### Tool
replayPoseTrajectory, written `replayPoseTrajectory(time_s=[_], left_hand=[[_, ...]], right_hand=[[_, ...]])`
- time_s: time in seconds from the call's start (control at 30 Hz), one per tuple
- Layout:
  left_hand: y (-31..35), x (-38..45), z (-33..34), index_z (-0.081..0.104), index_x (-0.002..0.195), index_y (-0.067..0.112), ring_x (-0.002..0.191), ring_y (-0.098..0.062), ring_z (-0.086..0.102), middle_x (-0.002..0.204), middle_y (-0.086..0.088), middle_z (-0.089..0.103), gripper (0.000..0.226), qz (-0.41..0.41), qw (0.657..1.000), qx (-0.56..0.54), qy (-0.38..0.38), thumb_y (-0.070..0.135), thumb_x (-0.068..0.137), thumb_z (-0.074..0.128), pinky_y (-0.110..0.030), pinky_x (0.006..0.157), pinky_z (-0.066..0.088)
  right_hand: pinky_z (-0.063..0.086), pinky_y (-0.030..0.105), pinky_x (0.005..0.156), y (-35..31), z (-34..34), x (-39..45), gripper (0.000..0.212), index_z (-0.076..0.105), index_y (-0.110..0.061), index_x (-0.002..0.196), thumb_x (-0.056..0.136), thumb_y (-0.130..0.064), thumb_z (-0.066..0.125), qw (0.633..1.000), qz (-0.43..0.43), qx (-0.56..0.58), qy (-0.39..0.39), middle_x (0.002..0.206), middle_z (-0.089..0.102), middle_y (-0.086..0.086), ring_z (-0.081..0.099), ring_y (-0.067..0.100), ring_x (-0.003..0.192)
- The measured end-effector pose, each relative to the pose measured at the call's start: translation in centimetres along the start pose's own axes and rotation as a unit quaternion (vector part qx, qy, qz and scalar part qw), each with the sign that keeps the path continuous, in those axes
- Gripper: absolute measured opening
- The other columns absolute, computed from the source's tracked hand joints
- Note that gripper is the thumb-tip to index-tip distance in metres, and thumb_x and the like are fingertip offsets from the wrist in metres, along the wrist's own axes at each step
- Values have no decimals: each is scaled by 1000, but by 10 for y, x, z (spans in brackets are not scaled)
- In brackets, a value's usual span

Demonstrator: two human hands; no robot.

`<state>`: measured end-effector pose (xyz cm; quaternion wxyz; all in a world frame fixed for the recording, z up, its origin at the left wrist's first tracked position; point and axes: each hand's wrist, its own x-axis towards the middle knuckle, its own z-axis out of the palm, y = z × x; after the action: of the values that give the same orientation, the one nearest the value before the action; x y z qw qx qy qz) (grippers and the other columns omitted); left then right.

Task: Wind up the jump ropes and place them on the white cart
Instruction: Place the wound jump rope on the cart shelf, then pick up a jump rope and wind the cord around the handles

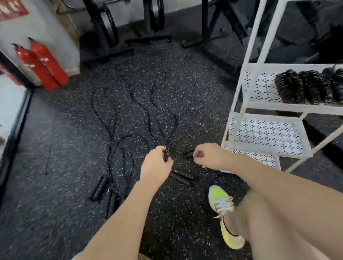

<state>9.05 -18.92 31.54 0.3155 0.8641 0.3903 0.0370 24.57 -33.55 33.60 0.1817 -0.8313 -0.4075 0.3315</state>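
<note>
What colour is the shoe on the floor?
Neon yellow-green shoe with white laces, clearest in the head view.

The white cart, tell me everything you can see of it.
The white cart stands on the speckled floor at the right, past the right hand. It looks like painted metal: slim corner posts, a diagonal brace, and tiered shelves of perforated sheet. A row of wound black jump ropes lies on the middle shelf; the shelves below show nothing on them. No hand touches it. Its top runs out of frame.
</note>
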Motion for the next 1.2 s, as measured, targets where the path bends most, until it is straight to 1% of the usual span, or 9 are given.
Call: replayPoseTrajectory(time_s=[0.1,0.23,0.37,0.53,0.67,0.8,0.93,1.03,1.2], left_hand=[[-42,13,13,55,142,19,108,-23,66,127,-2,66,46,-49,999,-15,-13,29,98,63,-42,95,56],[-80,35,46,54,142,17,112,-27,65,131,-7,65,48,-80,996,-24,-36,31,98,63,-43,95,56],[-103,61,87,54,141,18,112,-29,64,132,-8,64,47,-102,992,-31,-61,30,97,62,-45,93,57],[-127,93,130,58,128,14,102,-30,66,119,-9,67,33,-142,984,-42,-96,25,98,59,-45,90,57],[-151,113,165,55,133,14,107,-30,64,122,-7,64,36,-180,974,-47,-128,24,98,57,-43,91,56],[-177,127,199,51,139,13,106,-31,65,125,-11,64,45,-207,966,-58,-145,26,97,59,-47,91,57],[-191,142,226,51,138,10,102,-31,66,121,-11,64,45,-231,956,-76,-162,24,96,59,-47,89,58],[-197,156,241,52,134,9,98,-31,66,115,-11,65,42,-244,952,-105,-154,21,94,58,-48,87,59],[-207,167,255,52,132,12,96,-27,66,117,-9,63,39,-270,942,-135,-149,22,95,57,-44,85,59]], right_hand=[[53,37,87,4,40,36,12,66,-17,107,98,-25,62,999,33,-8,-42,105,70,3,67,21,93],[52,36,90,17,88,84,22,66,-14,115,96,-25,62,995,57,-39,-77,113,70,8,65,27,103],[54,36,89,36,126,129,21,65,-20,112,92,-25,63,991,88,-40,-91,111,70,7,65,26,99],[54,36,89,61,165,183,21,63,-20,113,94,-26,59,986,121,-50,-99,111,70,7,65,28,99],[50,32,86,88,201,223,33,58,-15,127,95,-24,57,981,139,-76,-112,119,65,10,63,30,108],[48,41,101,112,238,258,48,49,-11,138,94,-27,60,974,164,-105,-117,133,52,17,54,37,122],[45,49,105,134,271,284,57,39,-14,141,94,-34,63,964,209,-133,-95,142,41,14,41,36,132],[41,51,110,149,289,301,78,27,-13,150,91,-43,68,958,222,-157,-90,151,32,13,34,35,140],[38,51,111,164,306,318,90,23,-13,152,86,-49,74,950,227,-206,-62,153,33,13,35,36,140]])
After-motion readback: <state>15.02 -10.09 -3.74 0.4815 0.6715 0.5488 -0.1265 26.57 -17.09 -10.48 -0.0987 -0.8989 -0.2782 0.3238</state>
